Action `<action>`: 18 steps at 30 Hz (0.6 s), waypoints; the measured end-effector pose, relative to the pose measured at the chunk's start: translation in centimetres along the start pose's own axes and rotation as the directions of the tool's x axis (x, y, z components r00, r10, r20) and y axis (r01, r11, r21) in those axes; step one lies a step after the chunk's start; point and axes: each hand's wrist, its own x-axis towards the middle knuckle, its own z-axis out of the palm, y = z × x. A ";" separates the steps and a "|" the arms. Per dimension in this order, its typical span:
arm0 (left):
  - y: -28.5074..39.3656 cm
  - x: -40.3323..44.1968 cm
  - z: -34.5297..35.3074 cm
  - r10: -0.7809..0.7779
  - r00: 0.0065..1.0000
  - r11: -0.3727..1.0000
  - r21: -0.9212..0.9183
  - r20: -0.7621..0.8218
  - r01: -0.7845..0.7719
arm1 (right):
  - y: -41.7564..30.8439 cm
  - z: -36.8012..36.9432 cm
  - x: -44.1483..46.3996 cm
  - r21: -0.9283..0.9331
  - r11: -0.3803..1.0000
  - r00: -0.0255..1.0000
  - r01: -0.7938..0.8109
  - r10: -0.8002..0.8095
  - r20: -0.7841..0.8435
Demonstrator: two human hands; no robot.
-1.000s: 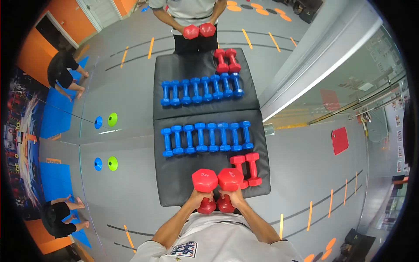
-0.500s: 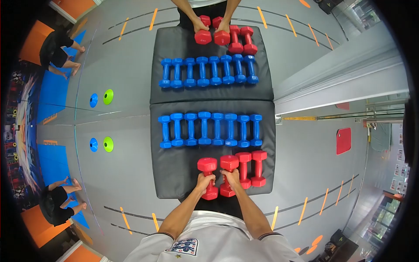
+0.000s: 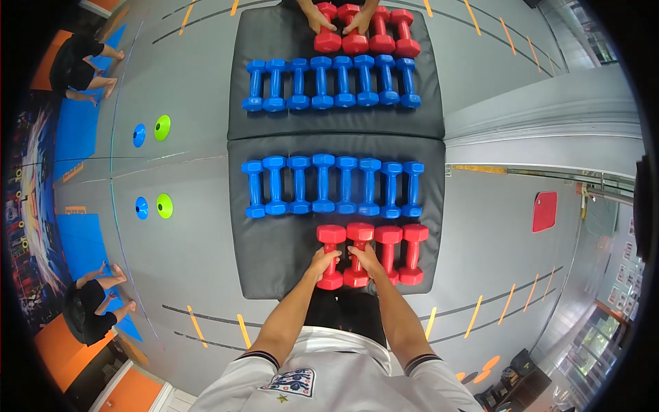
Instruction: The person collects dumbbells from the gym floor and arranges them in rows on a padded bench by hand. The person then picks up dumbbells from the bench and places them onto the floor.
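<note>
Black mat [image 3: 268, 264], near edge | left grip [image 3: 324, 262] clamped on leftmost red dumbbell [image 3: 331, 235], right grip [image 3: 366, 259] on second red dumbbell [image 3: 360, 233] | I'd keep both parallel

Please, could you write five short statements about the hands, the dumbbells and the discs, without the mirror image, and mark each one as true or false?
1. The left hand holds the leftmost red dumbbell. True.
2. The right hand holds the rightmost red dumbbell. False: it holds the second from the left.
3. Eight blue dumbbells lie side by side on the mat. True.
4. The blue dumbbells are nearer to the person than the red ones. False: the red ones are nearer.
5. The green disc is right of the blue disc. True.
</note>
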 end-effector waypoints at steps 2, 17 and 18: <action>-2.2 1.2 -1.2 0.013 0.999 0.990 0.141 0.033 -0.017 | 2.6 -0.2 0.4 -0.381 0.925 0.994 0.012 -0.053 -0.096; -3.2 -5.7 -1.3 0.379 0.924 0.572 0.796 -0.043 -0.198 | 0.6 -0.1 -8.0 -0.693 0.698 0.937 0.181 -0.336 -0.093; -3.8 -5.8 -1.7 0.428 0.903 0.528 0.819 -0.026 -0.227 | 1.1 -0.1 -8.8 -0.703 0.677 0.915 0.219 -0.392 -0.093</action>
